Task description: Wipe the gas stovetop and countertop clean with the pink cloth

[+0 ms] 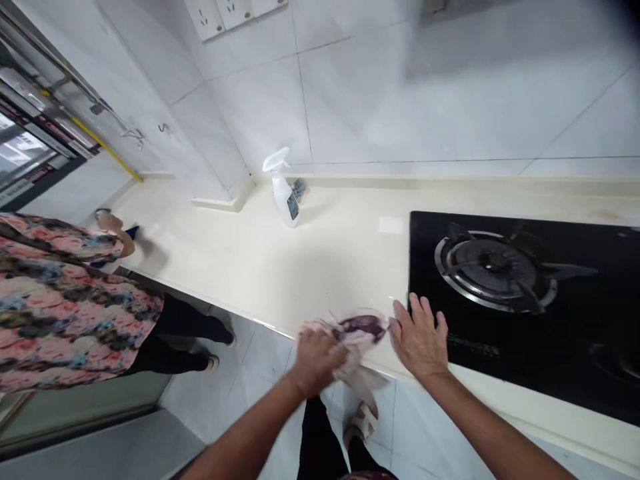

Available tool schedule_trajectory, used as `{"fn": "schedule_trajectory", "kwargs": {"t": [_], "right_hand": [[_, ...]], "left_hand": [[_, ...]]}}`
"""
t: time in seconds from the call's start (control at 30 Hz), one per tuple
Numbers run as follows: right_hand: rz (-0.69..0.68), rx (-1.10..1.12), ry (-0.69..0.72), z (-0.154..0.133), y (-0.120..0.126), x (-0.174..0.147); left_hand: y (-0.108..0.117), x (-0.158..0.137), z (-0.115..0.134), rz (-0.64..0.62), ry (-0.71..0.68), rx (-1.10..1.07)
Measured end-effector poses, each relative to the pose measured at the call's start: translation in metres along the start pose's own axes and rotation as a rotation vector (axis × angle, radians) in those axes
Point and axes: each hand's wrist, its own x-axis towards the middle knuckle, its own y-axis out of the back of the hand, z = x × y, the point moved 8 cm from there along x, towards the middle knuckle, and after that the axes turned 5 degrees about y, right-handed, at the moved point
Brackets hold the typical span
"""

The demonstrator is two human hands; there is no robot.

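Note:
Bunched in my left hand (319, 357) is a pinkish cloth (361, 333) with a dark purple patch, smeared a little by motion. The cloth lies on the front edge of the cream countertop (240, 260), and part of it hangs over the edge. My right hand (421, 337) rests with spread fingers on the counter's front, at the left edge of the black gas stove (430, 267). Nothing is held in it. A white spray bottle (287, 200) stands upright near the wall, beyond my hands.
A grey scrubber (299, 190) sits behind the bottle. Farther left, another person in a floral top (75, 300) stands at the counter, a hand (111, 223) on a small object I cannot make out. A pillar (215, 193) juts from the wall.

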Motion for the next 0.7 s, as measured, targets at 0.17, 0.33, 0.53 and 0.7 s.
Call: {"fn": "schedule_trajectory", "kwargs": {"t": [0.17,0.33,0.53,0.7], "right_hand": [[0.007,0.121,-0.063,0.0,-0.003,0.003],[0.031,0.671,-0.241,0.028,0.001,0.007],[0.15,1.386,-0.674,0.094,0.027,-0.036],[0.161,1.257,-0.723,0.115,0.065,-0.063]], "left_hand": [[0.039,-0.034,-0.125,-0.13,0.148,0.033],[0.079,-0.034,-0.177,-0.218,0.512,-0.273],[0.136,0.034,-0.142,-0.028,0.775,-0.74],[0.103,0.092,-0.056,0.138,0.405,-0.657]]}}
